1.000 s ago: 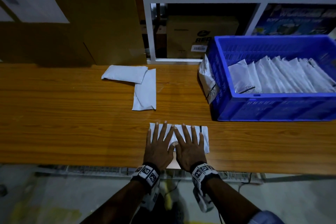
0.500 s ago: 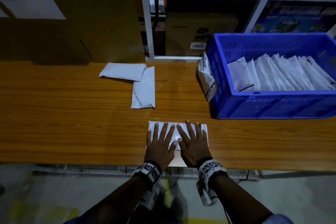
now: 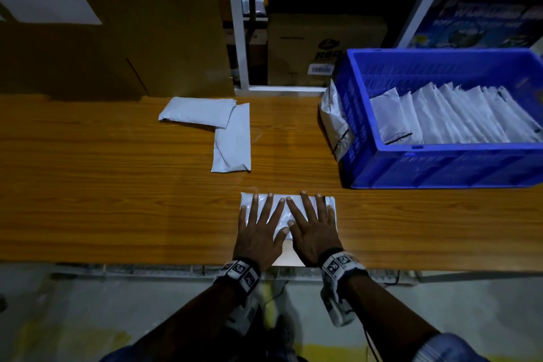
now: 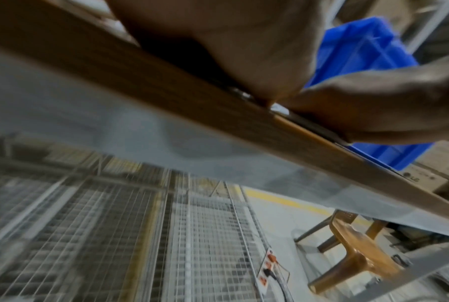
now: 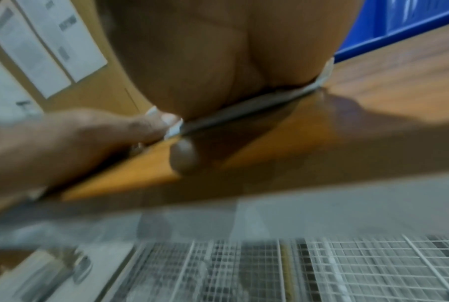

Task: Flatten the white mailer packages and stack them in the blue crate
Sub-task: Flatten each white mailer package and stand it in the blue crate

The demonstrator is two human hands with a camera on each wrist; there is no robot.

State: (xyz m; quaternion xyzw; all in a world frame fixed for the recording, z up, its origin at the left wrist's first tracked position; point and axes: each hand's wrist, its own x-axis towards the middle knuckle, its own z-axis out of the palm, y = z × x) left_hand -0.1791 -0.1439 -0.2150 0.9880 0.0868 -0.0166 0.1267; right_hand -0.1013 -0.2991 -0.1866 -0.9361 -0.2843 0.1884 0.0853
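A white mailer (image 3: 280, 216) lies flat near the front edge of the wooden table (image 3: 117, 200). My left hand (image 3: 260, 225) and right hand (image 3: 313, 222) press on it side by side, palms down, fingers straight and spread. Its thin edge (image 5: 243, 108) shows under my right palm in the right wrist view. Two more white mailers (image 3: 197, 112) (image 3: 232, 141) lie overlapping farther back at the centre-left. The blue crate (image 3: 440, 167) stands at the right with several white mailers (image 3: 449, 117) stacked leaning inside it.
A crumpled plastic bag (image 3: 333, 120) leans on the crate's left wall. Behind the table stand a big cardboard box (image 3: 117, 23) and a white shelf frame (image 3: 238, 38) with boxes. Wire mesh (image 4: 166, 245) and a brown chair (image 4: 352, 245) are below the table.
Both hands have slid slightly apart and outward over the mailer while staying flat on it. The rest of the table is as before.
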